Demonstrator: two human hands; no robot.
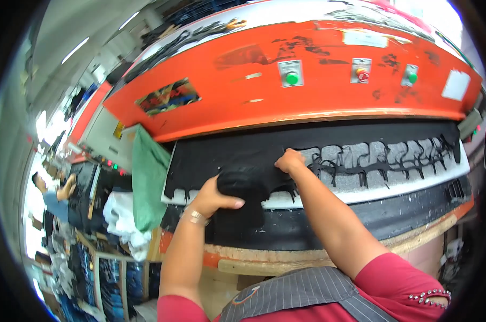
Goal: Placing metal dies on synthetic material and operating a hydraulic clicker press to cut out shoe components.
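Note:
A wide black sheet of soft material lies along a white pad under an orange press. Its right part is a torn-looking web of thin black strips, with grey-white gaps between them. My left hand is closed on several black cut pieces, the thumb on top and the fingers mostly hidden behind. Those pieces hang over the near edge of the pad. To the right, my right hand pinches the black sheet where the whole part meets the strips.
The orange press front rises behind the pad, carrying a green button, a red button and another green button. A wooden rail runs along the near side. Green cloth hangs at the left; a co-worker stands farther left.

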